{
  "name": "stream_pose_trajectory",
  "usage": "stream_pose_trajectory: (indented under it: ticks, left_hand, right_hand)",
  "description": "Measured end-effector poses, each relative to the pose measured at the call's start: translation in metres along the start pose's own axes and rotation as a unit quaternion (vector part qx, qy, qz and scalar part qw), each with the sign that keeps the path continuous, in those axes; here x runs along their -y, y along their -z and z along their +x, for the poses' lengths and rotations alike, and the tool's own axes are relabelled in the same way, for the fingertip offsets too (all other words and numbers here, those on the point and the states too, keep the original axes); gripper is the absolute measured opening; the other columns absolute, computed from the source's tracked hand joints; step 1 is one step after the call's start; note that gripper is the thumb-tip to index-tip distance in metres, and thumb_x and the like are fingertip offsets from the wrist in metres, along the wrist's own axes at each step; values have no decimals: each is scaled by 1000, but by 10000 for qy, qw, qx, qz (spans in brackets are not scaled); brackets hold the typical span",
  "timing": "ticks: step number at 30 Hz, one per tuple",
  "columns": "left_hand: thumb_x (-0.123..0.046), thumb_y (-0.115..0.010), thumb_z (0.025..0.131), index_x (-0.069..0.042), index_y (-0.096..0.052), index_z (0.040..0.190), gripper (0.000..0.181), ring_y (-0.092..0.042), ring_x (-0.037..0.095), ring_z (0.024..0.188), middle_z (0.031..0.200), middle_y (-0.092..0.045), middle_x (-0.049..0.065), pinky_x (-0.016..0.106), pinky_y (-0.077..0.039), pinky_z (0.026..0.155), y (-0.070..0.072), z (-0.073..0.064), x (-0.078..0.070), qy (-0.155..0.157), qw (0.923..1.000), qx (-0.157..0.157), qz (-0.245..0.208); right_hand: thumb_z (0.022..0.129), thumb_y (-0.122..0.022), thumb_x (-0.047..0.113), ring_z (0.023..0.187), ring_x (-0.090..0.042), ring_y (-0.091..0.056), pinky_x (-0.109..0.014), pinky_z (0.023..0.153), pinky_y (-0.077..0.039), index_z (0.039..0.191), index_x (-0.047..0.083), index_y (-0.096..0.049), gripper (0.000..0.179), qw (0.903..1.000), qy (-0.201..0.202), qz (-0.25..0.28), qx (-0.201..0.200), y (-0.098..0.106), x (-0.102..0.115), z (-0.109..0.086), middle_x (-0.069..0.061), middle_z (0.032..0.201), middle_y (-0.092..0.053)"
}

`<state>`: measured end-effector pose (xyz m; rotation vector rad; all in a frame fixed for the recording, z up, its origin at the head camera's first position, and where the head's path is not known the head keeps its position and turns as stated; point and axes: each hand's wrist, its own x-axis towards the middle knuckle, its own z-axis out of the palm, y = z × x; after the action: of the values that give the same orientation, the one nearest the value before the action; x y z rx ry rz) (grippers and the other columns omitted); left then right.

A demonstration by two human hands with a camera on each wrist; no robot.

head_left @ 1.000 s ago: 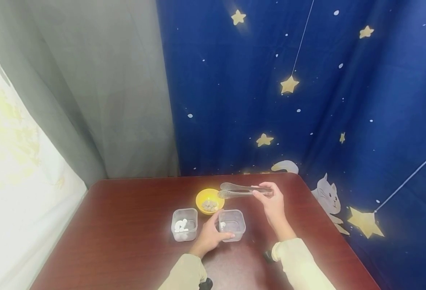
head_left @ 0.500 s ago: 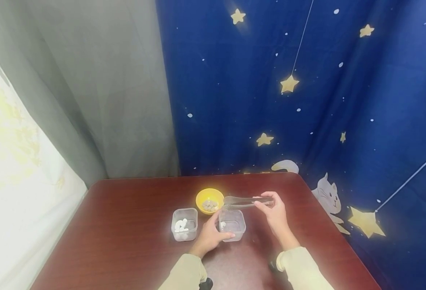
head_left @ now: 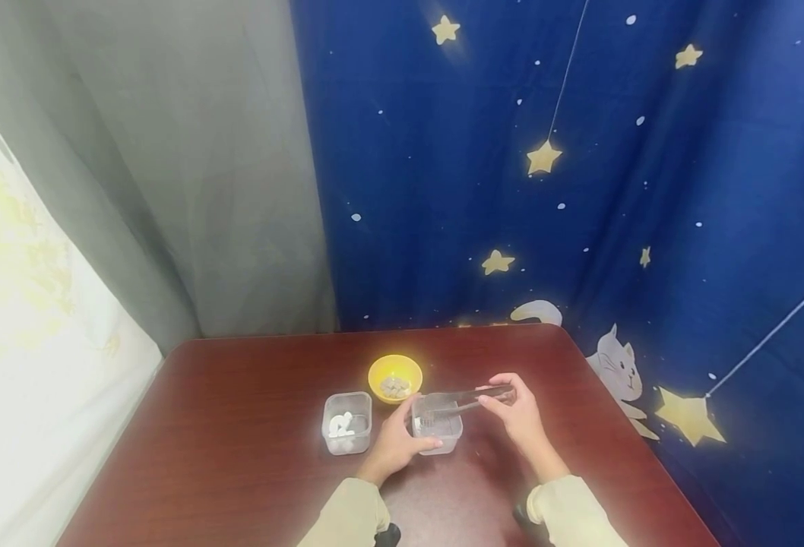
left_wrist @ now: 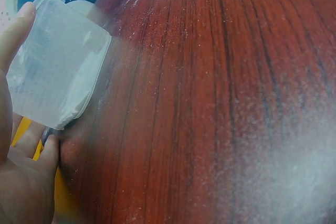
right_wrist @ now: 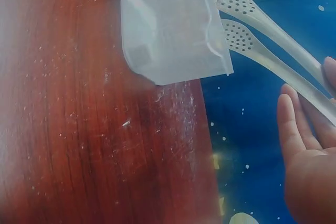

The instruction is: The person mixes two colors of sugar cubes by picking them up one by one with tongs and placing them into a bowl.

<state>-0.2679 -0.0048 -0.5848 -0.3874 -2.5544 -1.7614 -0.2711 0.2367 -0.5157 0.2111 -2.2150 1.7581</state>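
My left hand point(head_left: 394, 447) grips a clear plastic container point(head_left: 448, 444) from its left side, thumb along the near wall. A small white piece point(head_left: 419, 422) lies inside it at the left. In my right hand point(head_left: 521, 419) is a pair of metal tongs point(head_left: 477, 400), held between thumb and fingers. Their tips reach over the container's opening. From the right wrist view, the two perforated tong heads point(right_wrist: 239, 36) stand apart at the container's rim, with nothing visible between them. The left wrist view shows the container's frosted wall point(left_wrist: 58, 61) beside my thumb.
Behind the gripped container stands a yellow bowl point(head_left: 383, 366) holding several greyish pieces point(head_left: 394, 387). A second clear container point(head_left: 330, 416) with several white pieces point(head_left: 340, 425) stands to the left. The dark red table point(head_left: 238, 433) ends at a grey curtain point(head_left: 238, 190) and a blue starry curtain point(head_left: 429, 190).
My right hand has moved down and nearer, bringing the tongs from beside the yellow bowl to the container's opening. My left hand has stayed on the container.
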Motion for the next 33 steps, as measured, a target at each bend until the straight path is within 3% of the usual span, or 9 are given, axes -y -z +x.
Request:
stream_pose_trajectory:
  ticks: [7, 10, 18, 25, 33]
  left_hand:
    - [-40, -88, 67, -12, -41, 147, 97, -48, 26, 128, 142, -51, 8, 47, -38, 105, 0, 0, 1, -12, 10000, 19, 10]
    - [-41, -88, 67, -12, -41, 147, 97, -47, 26, 129, 142, -51, 9, 47, -38, 104, 0, 0, 1, -30, 10000, 10, 0]
    - [-42, -87, 67, -12, -41, 147, 97, -48, 28, 128, 141, -51, 10, 48, -39, 103, 1, 0, 0, -7, 10000, 15, 75]
    - [-43, -87, 68, -13, -40, 147, 97, -48, 30, 128, 141, -51, 11, 50, -39, 103, 1, 0, -1, 63, 9999, 27, 78]
    - [-44, -87, 67, -13, -41, 147, 97, -50, 27, 126, 139, -53, 9, 49, -38, 103, 1, 0, -1, 47, 9999, 23, 91]
  right_hand:
    - [78, -78, 0, 77, -18, -67, -27, 67, -55, 106, -5, -55, 36, 9985, 274, 104, 468, 1, -1, 1, -19, 96, -71]
    - [79, -78, -1, 78, -18, -69, -29, 69, -56, 102, -1, -54, 32, 9966, 435, 24, 705, 1, -1, 3, -19, 96, -71]
    - [79, -78, 2, 74, -15, -68, -31, 65, -55, 97, 13, -56, 31, 9883, 724, -838, 1046, -2, 7, 8, -3, 90, -72]
    - [79, -79, 4, 71, -10, -67, -30, 63, -54, 95, 16, -57, 30, 9747, 1157, -1379, 1325, -3, 12, 14, -1, 88, -72]
    - [79, -79, 7, 70, -7, -66, -29, 64, -54, 92, 17, -58, 26, 9632, 1243, -1740, 1630, -5, 18, 18, 7, 84, -69]
